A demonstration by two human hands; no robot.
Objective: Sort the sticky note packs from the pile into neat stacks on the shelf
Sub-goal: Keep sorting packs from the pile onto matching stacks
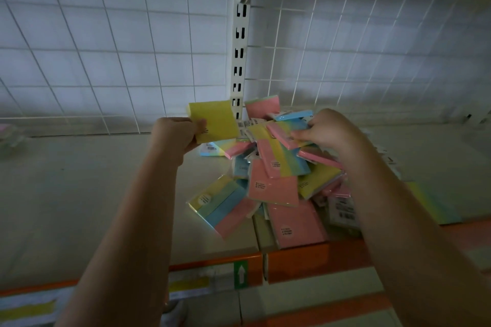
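A jumbled pile of sticky note packs (273, 180) in pink, yellow, blue and rainbow stripes lies on the pale shelf (87, 194), right of centre. My left hand (174, 138) pinches a yellow pack (216, 121) by its left edge and holds it upright above the shelf, just left of the pile. At the top of the pile my right hand (328, 127) grips a rainbow-striped pack (288, 133), thumb underneath. Several packs lie hidden under others and under my right forearm.
A white wire grid (106, 48) backs the shelf, with a slotted upright post (239, 61) behind the pile. The shelf's orange front edge (297, 260) carries price labels and a green arrow sticker (241, 275). A few blurred packs (8, 133) sit at the far left.
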